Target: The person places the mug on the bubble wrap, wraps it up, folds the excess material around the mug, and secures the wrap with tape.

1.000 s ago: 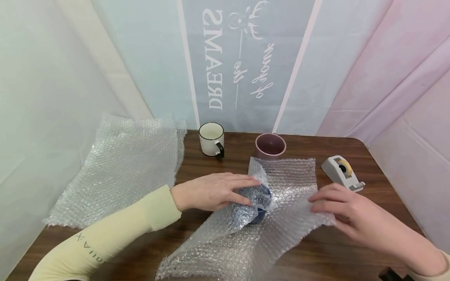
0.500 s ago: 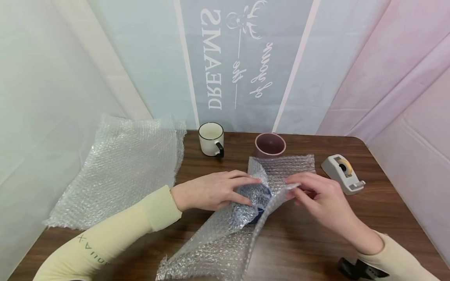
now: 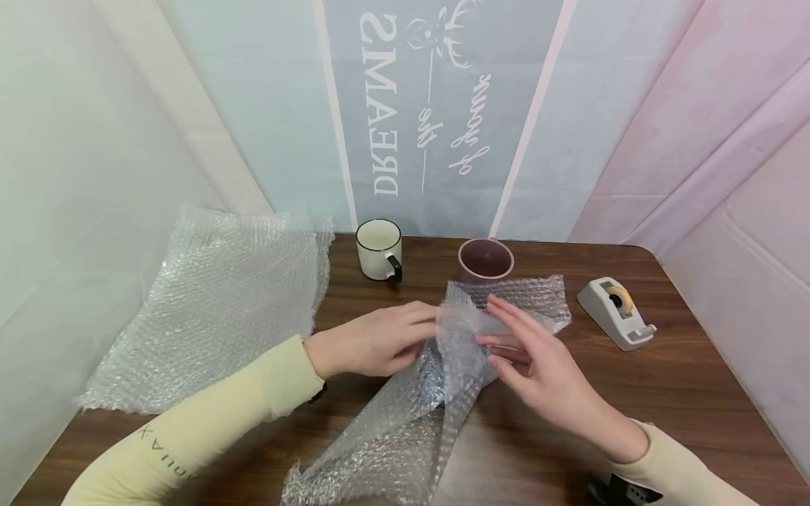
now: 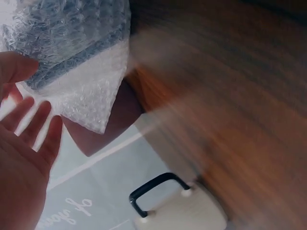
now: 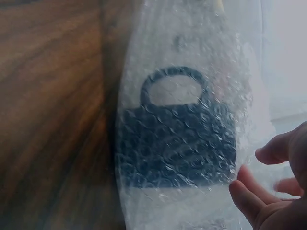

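A blue mug (image 5: 177, 148) stands under bubble wrap (image 3: 395, 450) near the middle of the table; its body and handle show through the film in the right wrist view. From the left, my left hand (image 3: 376, 341) reaches over the mug, its fingertips partly under the folded-over flap. My right hand (image 3: 550, 372) is on the other side, fingers extended against the flap, with no curled grip visible. In the left wrist view, the loosely straight fingers of the left hand (image 4: 24, 139) lie beside the wrapped mug. Film blurs the exact fingertip contact.
Behind the wrap stand a white mug (image 3: 377, 251) with a black handle and a mauve mug (image 3: 485, 261). A tape dispenser (image 3: 616, 314) sits at the right. Another bubble wrap sheet (image 3: 234, 302) covers the table's left. Curtains (image 3: 544, 140) close off the back.
My right hand has brought the right-hand flap of bubble wrap leftward over the blue mug and no longer pinches its edge. My left hand has stayed near the mug's top.
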`<state>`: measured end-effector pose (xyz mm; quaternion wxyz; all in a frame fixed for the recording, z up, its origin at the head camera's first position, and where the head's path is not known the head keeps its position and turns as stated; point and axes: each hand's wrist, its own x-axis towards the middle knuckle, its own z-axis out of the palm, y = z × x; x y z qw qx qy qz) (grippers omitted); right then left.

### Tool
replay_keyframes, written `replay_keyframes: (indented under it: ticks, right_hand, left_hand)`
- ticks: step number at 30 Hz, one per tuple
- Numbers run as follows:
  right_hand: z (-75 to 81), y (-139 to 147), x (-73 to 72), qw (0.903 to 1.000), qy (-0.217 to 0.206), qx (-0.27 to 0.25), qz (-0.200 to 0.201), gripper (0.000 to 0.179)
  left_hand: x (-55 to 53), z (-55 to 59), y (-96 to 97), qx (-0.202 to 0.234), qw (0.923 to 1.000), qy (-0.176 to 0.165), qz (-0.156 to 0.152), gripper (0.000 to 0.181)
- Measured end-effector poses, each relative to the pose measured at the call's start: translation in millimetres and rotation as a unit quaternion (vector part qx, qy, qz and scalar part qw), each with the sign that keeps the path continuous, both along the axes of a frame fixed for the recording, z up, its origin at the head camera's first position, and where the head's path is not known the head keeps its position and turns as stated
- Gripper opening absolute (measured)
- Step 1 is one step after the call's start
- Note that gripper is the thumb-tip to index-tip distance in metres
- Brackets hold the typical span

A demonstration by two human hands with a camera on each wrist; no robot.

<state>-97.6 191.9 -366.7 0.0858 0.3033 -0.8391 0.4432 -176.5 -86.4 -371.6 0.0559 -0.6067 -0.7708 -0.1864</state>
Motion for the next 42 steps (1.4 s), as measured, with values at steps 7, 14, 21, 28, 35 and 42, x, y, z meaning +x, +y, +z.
replay_keyframes:
  ticks: [7, 14, 21, 28, 35, 42]
  right_hand:
    - [-4.4, 2, 6.7, 0.9939, 0.07, 0.069, 0.049, 0.076]
    - [-13.4, 2, 4.2, 0.9627, 0.18, 0.164, 0.118, 0.057]
    - [-19.0, 7, 4.5, 0.9539, 0.165, 0.238, 0.08, 0.065]
    - [-25.1, 7, 4.0, 0.9533, 0.155, 0.249, 0.072, 0.068]
    - [-26.7, 4, 3.2, 0.9541, 0.172, 0.234, 0.075, 0.062]
    - [-28.3, 4, 3.1, 0.953, 0.168, 0.242, 0.072, 0.055]
  left_hand:
    - [-0.8, 1.4, -3.9, 0.01, 0.9893, -0.081, 0.121, 0.069]
    - [-0.5, 2.0, -7.0, -0.003, 0.9804, -0.078, 0.181, 0.08]
    - [0.2, 0.1, -9.2, -0.008, 0.983, -0.042, 0.179, 0.075]
    - [5.4, 9.3, -21.1, 0.025, 0.989, -0.001, 0.145, 0.038]
    - [22.0, 16.0, -37.9, 0.074, 0.9968, 0.023, 0.019, 0.019]
    - [43.9, 10.4, -40.4, 0.056, 0.9941, -0.043, -0.083, 0.043]
